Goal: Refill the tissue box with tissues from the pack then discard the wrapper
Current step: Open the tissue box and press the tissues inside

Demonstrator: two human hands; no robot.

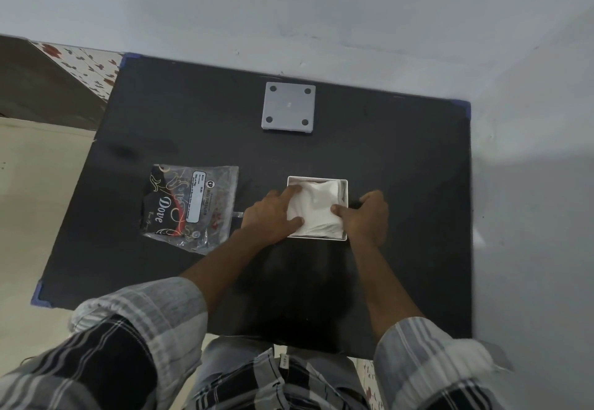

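From the head camera, the square white tissue box (344, 204) sits open near the middle of the dark table (401, 217), and the stack of white tissues (316, 212) lies inside it, filling most of the opening.

The left hand (273, 213) reaches in from the box's left side, fingers spread flat, fingertips pressing on the stack's near-left and far-left corners. The right hand (369, 215) straddles the box's right wall: its thumb presses the stack's right edge inside, while the other fingers curl outside the wall; whether they grip the wall I cannot tell.

The stack looks nearly square with no clear long axis, its edges roughly lined up with the box walls and its top slightly rumpled. It lies directly under both hands, so pressing it down seems equally open to either.

The emptied wrapper (189, 204) lies flat to the left of the box, nearer the left hand, its long axis running roughly toward and away from the person. The grey lid (288, 108) lies beyond the box, well apart.
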